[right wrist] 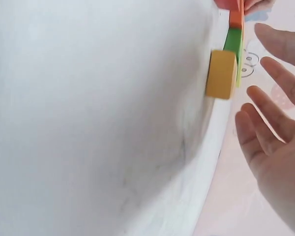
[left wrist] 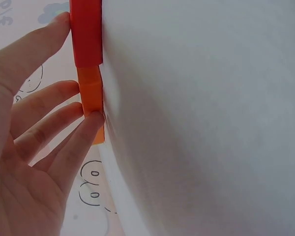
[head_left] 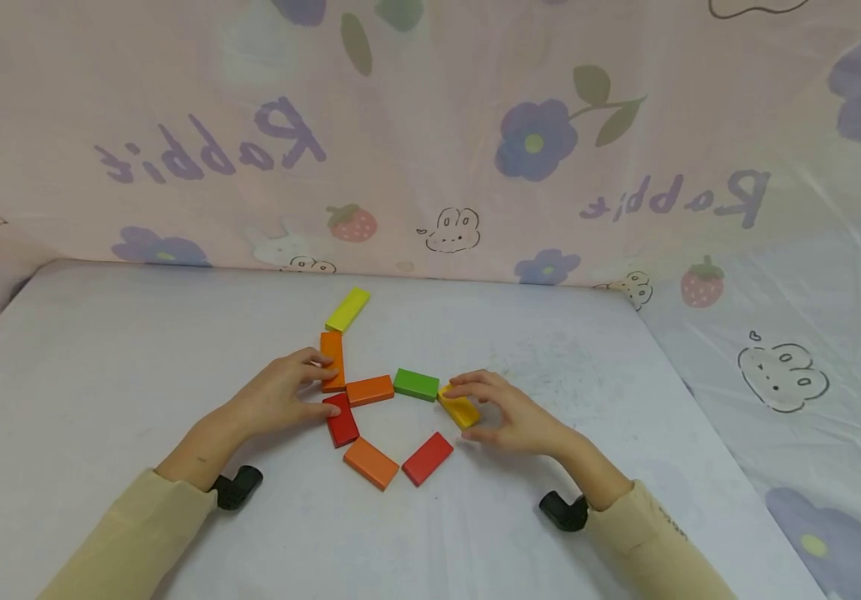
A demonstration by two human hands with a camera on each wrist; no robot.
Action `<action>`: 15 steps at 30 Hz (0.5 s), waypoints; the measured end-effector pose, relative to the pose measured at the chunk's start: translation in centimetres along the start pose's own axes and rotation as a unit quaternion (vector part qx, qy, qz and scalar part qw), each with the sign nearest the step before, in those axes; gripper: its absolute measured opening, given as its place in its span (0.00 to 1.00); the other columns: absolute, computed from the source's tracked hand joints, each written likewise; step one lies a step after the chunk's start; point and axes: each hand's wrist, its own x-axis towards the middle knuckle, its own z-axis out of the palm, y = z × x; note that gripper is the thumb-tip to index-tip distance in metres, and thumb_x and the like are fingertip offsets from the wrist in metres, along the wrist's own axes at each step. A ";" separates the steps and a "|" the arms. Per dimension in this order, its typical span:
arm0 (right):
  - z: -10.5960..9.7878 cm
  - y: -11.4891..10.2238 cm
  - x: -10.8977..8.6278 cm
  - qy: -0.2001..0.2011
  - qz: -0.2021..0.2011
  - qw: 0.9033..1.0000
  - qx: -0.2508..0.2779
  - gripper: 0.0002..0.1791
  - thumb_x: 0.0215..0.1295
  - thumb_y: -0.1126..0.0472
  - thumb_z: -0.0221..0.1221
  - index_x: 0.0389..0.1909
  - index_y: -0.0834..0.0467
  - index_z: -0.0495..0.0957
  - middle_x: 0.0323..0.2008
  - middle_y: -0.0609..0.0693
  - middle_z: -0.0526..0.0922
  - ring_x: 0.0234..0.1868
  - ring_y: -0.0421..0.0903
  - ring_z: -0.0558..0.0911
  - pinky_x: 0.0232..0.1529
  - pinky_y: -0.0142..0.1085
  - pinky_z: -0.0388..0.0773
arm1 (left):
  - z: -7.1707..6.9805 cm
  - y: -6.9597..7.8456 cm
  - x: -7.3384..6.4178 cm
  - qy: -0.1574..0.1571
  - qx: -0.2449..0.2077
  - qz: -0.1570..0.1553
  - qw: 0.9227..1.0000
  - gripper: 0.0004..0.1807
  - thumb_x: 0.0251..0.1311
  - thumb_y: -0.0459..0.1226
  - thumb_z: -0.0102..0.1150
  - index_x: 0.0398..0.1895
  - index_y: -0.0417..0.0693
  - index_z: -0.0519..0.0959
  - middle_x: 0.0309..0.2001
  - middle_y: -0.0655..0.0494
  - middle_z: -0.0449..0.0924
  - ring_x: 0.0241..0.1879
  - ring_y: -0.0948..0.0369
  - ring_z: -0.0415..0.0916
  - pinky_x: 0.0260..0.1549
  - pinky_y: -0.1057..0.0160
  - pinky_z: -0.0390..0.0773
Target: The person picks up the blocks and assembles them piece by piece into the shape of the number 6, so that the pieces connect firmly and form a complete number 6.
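Flat toy blocks form a ring with a tail on the white tabletop. My left hand lies at their left side, fingertips on an upright orange block and thumb at a red block. The left wrist view has the thumb against that red block and fingers along the orange block. On the right, my right hand hovers around a yellow block, fingers spread. In the right wrist view a gap separates the fingers from the yellow block. A green block adjoins it.
Another orange block links the green block to the left column. Lower down are an orange block and a red block. A lime-yellow block tops the column. Behind the tabletop hangs a printed curtain.
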 end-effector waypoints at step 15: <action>-0.2 1.1 0.1 -0.023 0.009 1.000 0.016 0.29 0.59 0.68 0.63 0.63 0.57 0.71 0.67 0.55 0.67 0.52 0.48 0.76 0.50 0.41 0.78 | 0.0 0.1 0.1 -0.001 -0.001 0.001 1.000 0.28 0.51 0.42 0.71 0.53 0.35 0.79 0.57 0.43 0.73 0.57 0.44 0.70 0.58 0.43 0.71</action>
